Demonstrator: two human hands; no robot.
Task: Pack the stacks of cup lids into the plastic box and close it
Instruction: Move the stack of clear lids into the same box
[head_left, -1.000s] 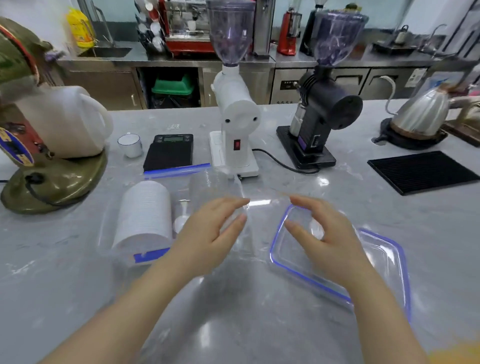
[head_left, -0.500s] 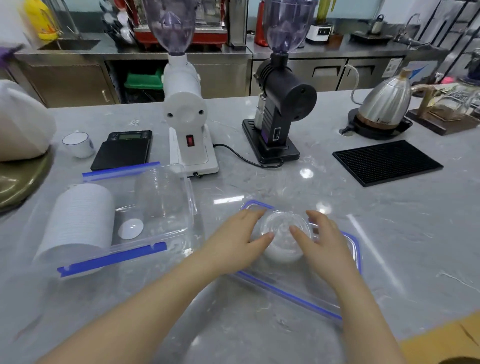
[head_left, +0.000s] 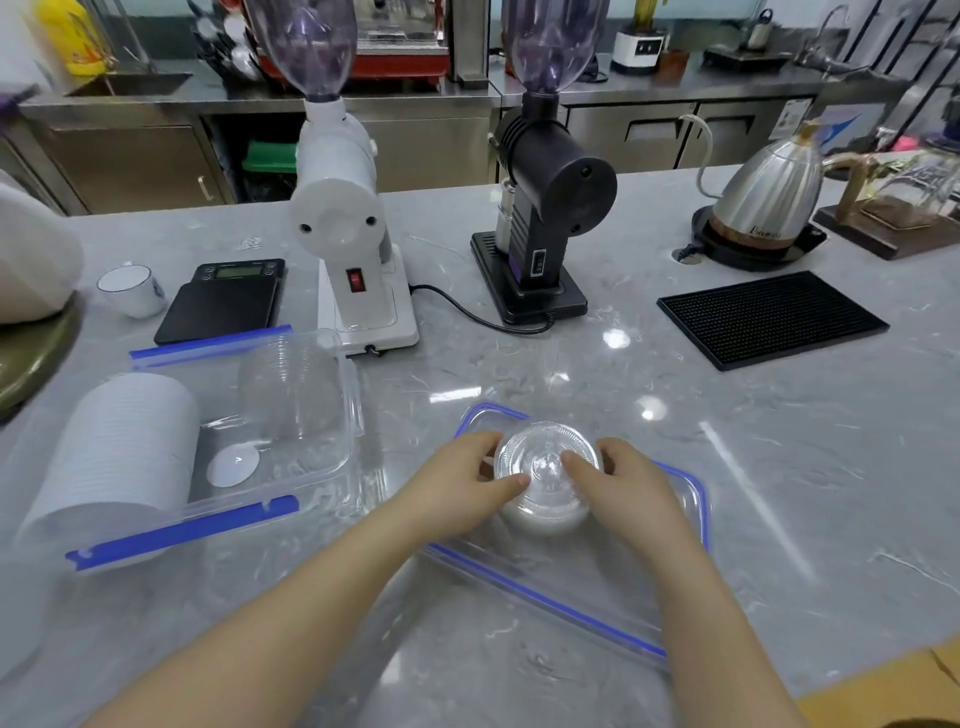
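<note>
A short stack of clear cup lids stands on the flat blue-rimmed box lid lying on the counter. My left hand grips the stack's left side and my right hand grips its right side. To the left sits the open clear plastic box with blue clasps. Inside it a tall white lid stack lies on its side, next to a clear lid stack and one loose white lid.
Behind the box stand a black scale, a white grinder and a black grinder with a trailing cord. A small white cup is at far left. A black mat and kettle are at right.
Both hands moved right from the open box to the clear lid stack on the box lid and closed around it. The view turned to the right.
</note>
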